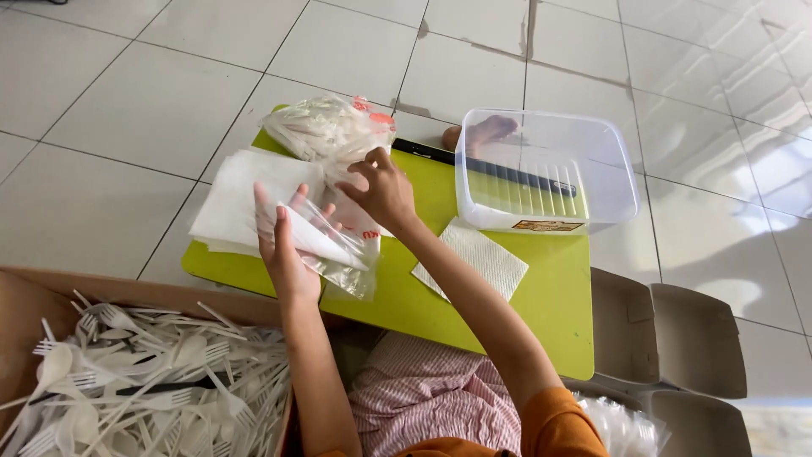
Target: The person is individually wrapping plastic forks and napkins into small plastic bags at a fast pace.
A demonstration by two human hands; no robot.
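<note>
My left hand (283, 241) holds a clear plastic sleeve (342, 254) with a folded white napkin inside it, over the lime-green table (507, 309). My right hand (385, 190) pinches the sleeve's upper end, fingers curled around its opening. Just left of my hands lies a stack of white napkins (241, 199). Behind them sits a bag of packed white cutlery (330, 127).
A clear plastic box (545, 169) stands at the table's far right, a black bar (440, 154) running behind and under it. One loose napkin (472, 258) lies in front of the box. A cardboard box of white plastic forks and spoons (127, 381) sits at lower left.
</note>
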